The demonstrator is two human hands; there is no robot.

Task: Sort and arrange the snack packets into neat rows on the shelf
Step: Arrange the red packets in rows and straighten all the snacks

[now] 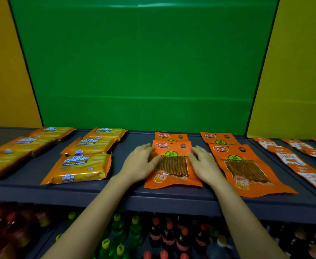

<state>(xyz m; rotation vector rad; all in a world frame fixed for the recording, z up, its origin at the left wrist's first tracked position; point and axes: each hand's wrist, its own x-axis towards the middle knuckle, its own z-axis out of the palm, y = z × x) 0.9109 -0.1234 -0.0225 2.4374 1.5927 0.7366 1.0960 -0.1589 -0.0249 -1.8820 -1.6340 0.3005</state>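
Lightly pressed the front orange packet (173,165), midway along the shelf (172,199), between left grip (140,162) and right grip (203,163), fingers straight, clamping nothing; probably needed squaring evenly with the packet behind (171,137).

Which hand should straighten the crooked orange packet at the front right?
Right. The right hand rests on the middle packet's right edge, beside the crooked packet. The left hand sits on the other edge and would probably have to cross over.
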